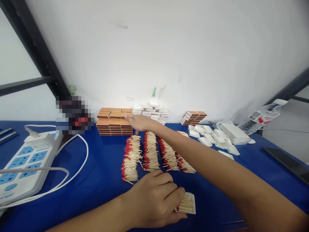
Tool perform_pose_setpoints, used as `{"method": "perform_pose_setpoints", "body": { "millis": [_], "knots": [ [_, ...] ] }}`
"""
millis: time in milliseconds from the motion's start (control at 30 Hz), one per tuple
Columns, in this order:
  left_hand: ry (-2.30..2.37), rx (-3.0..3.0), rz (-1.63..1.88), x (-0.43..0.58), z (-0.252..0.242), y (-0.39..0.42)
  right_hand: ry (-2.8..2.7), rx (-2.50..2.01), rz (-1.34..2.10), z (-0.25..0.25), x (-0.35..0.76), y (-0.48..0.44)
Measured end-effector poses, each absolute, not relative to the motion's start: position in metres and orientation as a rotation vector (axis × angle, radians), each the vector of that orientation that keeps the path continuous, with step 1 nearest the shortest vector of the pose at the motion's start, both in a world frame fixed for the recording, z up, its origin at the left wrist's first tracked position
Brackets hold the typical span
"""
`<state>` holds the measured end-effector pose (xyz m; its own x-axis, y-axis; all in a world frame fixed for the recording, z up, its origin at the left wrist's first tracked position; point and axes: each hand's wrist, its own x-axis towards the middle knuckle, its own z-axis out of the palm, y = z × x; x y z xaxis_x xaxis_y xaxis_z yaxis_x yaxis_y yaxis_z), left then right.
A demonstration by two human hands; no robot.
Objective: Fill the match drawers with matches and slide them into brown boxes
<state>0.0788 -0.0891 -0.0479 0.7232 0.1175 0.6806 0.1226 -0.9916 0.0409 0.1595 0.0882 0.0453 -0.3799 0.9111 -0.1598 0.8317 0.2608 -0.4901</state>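
Note:
My left hand (154,196) rests near the front of the blue table (103,174), fingers closed on a white matchbox tray (188,203) filled with red-tipped matches. My right hand (138,122) reaches far across to the back, fingers stretched out, touching the stack of brown matchbox sleeves (114,124) by the wall. Between the hands lie several rows of loose red-tipped matches (151,151).
A stack of white trays (153,112) and a second brown sleeve stack (193,117) stand at the back wall. Loose white trays (214,135) lie at right, beside a plastic bag (263,117) and a dark phone (288,163). A white power strip (24,164) with cables lies at left.

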Motion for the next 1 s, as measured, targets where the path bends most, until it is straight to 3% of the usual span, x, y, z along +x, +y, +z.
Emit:
{"method": "perform_pose_setpoints", "body": {
  "millis": [367,567,733,833,1000],
  "knots": [
    [-0.176,-2.915,-1.190,0.079,-0.048,-0.088,-2.265,-1.725,0.916,0.048,0.153,0.092],
    [-0.214,-2.912,-1.205,0.077,-0.047,-0.088,-2.251,-1.706,0.593,0.051,0.173,0.084],
    [-0.454,-2.953,-1.508,0.075,-0.038,-0.079,-2.218,-1.533,0.331,0.068,0.231,0.049],
    [-0.709,-2.944,-1.585,0.069,-0.028,-0.066,-2.288,-1.292,0.532,0.074,0.277,0.017],
    [-0.919,-2.900,-1.545,0.064,-0.017,-0.045,-2.200,-1.323,1.086,0.060,0.325,-0.024]
  ]
}}
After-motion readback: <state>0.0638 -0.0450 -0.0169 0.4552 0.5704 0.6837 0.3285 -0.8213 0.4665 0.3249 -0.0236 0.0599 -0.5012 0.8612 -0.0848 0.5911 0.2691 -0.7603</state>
